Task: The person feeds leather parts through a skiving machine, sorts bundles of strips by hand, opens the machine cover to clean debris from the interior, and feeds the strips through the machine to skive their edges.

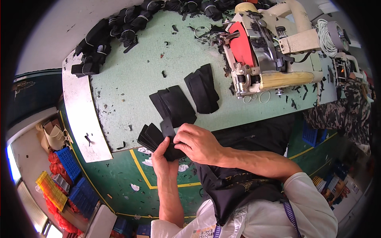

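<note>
My left hand (164, 156) is closed on a fanned bunch of black flat strips (152, 136), just off the near edge of the table. My right hand (198, 143) comes in from the right, its fingers pinched at the same bunch; one strip (168, 127) stands up between the two hands. On the table just beyond lie two more fanned stacks of similar black strips, a middle stack (173, 105) and a right stack (201, 89). The strips' material cannot be made out.
A cream machine (270, 51) with a red plate (241, 45) stands at the table's right. Tied black bundles (129, 33) line the far left edge of the green table (131, 79). Blue crates (83, 198) sit on the left; a person in camouflage (337, 115) is at far right.
</note>
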`<action>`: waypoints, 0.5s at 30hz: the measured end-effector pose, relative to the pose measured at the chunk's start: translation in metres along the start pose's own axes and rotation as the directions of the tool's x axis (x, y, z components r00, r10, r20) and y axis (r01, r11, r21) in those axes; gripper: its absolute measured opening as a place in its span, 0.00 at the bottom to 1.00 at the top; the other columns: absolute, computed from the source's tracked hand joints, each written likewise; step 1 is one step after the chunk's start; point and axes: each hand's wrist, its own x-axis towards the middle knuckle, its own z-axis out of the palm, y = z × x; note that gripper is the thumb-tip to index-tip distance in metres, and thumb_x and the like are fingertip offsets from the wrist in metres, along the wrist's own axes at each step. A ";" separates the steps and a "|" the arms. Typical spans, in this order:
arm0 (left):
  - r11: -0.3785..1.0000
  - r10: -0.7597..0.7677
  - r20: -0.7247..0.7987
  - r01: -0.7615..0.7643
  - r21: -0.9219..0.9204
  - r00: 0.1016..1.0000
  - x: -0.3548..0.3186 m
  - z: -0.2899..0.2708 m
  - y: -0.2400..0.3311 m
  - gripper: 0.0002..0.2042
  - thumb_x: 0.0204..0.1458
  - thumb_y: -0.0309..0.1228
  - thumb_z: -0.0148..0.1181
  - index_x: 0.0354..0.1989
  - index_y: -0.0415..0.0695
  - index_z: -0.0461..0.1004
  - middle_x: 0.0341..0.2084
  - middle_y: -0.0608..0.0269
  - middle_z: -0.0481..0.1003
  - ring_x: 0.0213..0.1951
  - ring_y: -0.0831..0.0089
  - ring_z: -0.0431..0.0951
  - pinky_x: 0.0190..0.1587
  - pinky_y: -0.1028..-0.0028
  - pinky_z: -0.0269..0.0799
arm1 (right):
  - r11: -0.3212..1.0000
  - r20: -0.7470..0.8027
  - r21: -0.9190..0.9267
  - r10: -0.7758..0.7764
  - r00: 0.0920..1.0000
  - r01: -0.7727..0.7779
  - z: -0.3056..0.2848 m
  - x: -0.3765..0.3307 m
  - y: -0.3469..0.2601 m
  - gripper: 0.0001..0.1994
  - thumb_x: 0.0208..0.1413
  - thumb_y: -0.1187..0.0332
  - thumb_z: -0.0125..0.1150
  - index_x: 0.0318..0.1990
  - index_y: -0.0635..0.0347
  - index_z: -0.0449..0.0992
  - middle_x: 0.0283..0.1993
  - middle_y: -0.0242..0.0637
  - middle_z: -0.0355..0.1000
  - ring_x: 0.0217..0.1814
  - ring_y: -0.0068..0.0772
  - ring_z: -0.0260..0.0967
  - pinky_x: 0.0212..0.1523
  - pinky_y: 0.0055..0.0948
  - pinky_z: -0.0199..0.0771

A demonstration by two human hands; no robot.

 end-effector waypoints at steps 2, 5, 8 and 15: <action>0.994 0.095 -0.015 -0.095 0.045 0.995 0.002 -0.006 -0.003 0.08 0.52 0.24 0.56 0.39 0.37 0.75 0.36 0.57 0.78 0.39 0.65 0.79 0.45 0.67 0.76 | 0.996 0.074 0.074 0.044 0.996 -0.049 0.002 -0.004 0.000 0.07 0.48 0.72 0.66 0.33 0.61 0.74 0.32 0.37 0.69 0.33 0.39 0.71 0.33 0.34 0.72; 0.972 0.232 -0.104 -0.226 0.065 0.967 0.011 -0.023 0.006 0.08 0.52 0.23 0.57 0.39 0.36 0.75 0.37 0.58 0.79 0.38 0.66 0.80 0.45 0.67 0.76 | 0.975 0.223 0.216 -0.001 0.975 -0.048 0.001 -0.021 -0.011 0.05 0.50 0.70 0.63 0.31 0.59 0.74 0.32 0.37 0.68 0.35 0.42 0.70 0.35 0.37 0.71; 0.936 0.353 -0.128 -0.346 0.073 0.927 0.005 -0.030 0.017 0.07 0.51 0.20 0.57 0.38 0.36 0.76 0.36 0.57 0.79 0.39 0.67 0.80 0.45 0.69 0.77 | 0.889 0.664 0.345 -0.005 0.747 -0.301 -0.002 -0.050 -0.015 0.11 0.48 0.65 0.65 0.33 0.63 0.74 0.38 0.41 0.72 0.39 0.45 0.73 0.38 0.39 0.72; 0.906 0.316 -0.001 -0.301 0.299 0.949 -0.018 -0.009 0.004 0.14 0.51 0.19 0.57 0.47 0.37 0.70 0.38 0.59 0.75 0.39 0.67 0.79 0.44 0.69 0.76 | 0.743 0.404 0.321 0.453 0.795 -0.587 -0.005 -0.021 0.004 0.19 0.55 0.58 0.64 0.45 0.64 0.72 0.37 0.39 0.74 0.29 0.21 0.69 0.31 0.24 0.69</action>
